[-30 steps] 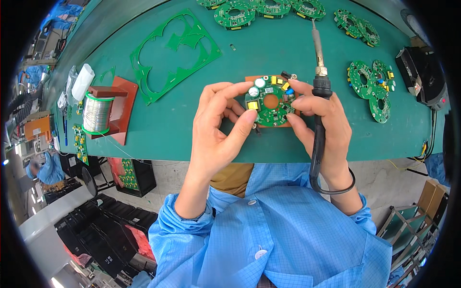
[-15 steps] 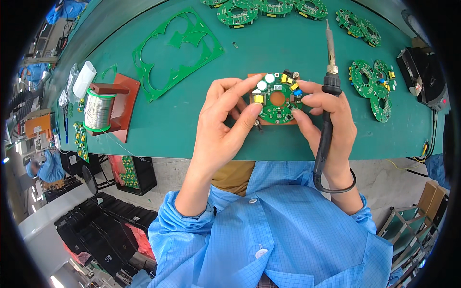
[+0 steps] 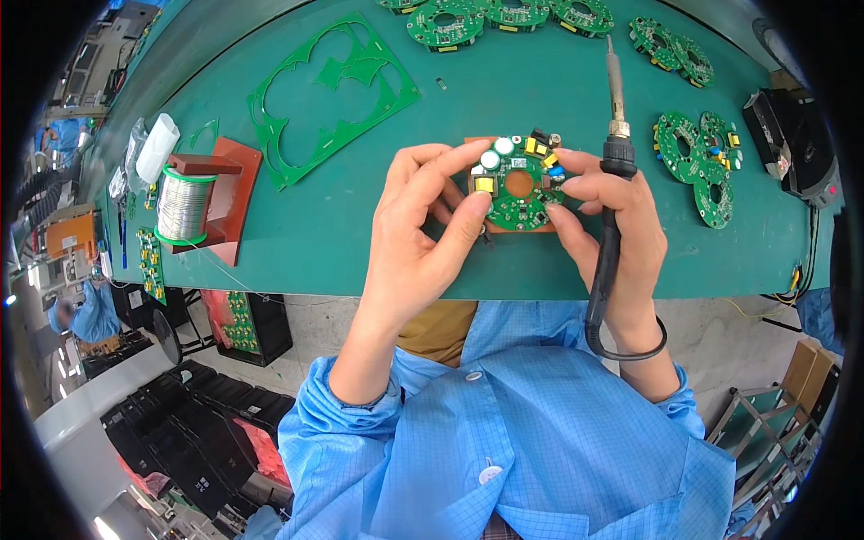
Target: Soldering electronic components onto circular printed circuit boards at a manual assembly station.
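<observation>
A round green circuit board (image 3: 533, 214) with a central hole lies on a reddish-brown block (image 3: 546, 229) near the table's front edge. White capacitors, yellow transformers and a blue part stand on its face. My left hand (image 3: 421, 211) pinches its left edge, thumb and forefinger beside a yellow transformer (image 3: 483, 184). With thumb and fingertips my right hand (image 3: 623, 202) grips the opposite edge. A black-handled soldering iron (image 3: 616, 108) is also tucked in my right hand, its metal tip pointing away from me, well off the board.
To the left stands a solder wire spool (image 3: 185, 207) on a brown holder (image 3: 236, 198), near a green cut-out panel frame (image 3: 297, 162). More round boards (image 3: 681, 148) lie right and along the back. A black device (image 3: 783, 144) sits far right. The iron's cable (image 3: 634, 357) loops by my right wrist.
The soldering iron's tip and the board have shifted very slightly left. Both hands keep the same grip.
</observation>
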Action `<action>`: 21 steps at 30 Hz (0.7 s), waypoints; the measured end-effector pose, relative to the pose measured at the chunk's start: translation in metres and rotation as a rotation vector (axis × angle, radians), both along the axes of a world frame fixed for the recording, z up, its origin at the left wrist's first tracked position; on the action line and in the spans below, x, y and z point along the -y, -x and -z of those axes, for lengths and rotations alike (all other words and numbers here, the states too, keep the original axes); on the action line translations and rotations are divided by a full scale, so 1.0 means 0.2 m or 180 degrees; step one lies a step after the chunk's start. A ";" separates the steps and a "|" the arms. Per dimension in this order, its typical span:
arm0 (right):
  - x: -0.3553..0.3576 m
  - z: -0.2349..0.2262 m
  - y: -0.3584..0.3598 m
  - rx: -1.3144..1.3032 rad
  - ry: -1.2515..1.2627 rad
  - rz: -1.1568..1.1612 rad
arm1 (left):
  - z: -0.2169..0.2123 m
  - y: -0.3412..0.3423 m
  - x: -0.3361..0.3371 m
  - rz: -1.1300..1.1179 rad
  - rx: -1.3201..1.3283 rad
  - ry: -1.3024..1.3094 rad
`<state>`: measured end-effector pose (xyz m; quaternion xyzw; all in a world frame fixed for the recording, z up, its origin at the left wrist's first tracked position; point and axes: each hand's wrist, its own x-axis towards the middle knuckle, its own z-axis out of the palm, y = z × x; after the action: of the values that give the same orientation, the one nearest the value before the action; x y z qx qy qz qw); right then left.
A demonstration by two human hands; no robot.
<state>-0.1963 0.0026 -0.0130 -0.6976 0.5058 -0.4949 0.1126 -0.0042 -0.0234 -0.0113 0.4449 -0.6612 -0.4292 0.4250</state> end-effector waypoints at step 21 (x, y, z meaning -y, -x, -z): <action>0.00 0.00 0.00 -0.0070 0.0096 -0.0084 | 0.01 -0.01 0.00 -0.0010 0.0051 0.0139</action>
<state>-0.1962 0.0019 -0.0131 -0.7112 0.4902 -0.4933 0.1030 -0.0026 -0.0233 -0.0136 0.4399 -0.6731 -0.4105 0.4300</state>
